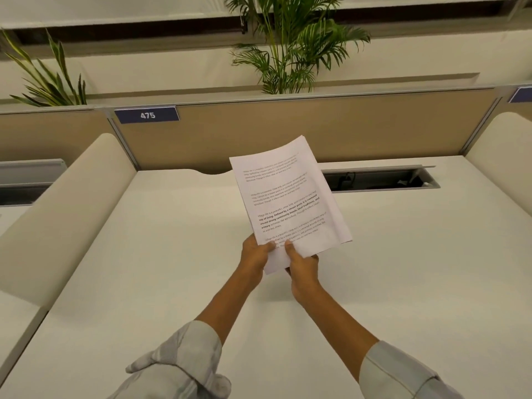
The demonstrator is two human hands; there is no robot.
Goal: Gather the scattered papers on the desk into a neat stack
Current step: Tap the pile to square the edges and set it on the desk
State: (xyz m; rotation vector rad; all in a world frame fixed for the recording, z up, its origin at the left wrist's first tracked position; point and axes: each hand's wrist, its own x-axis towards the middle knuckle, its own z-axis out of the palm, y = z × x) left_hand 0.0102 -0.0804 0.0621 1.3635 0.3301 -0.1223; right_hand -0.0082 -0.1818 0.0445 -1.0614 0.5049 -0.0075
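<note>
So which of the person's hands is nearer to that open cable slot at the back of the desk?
The right hand. It holds the papers at their near edge, on the side of the cable slot, which lies farther back and right. The left hand holds them too, one step further left.

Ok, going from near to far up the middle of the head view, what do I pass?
Sleeve → right hand → stack of papers → open cable tray → partition panel → palm plant.
</note>
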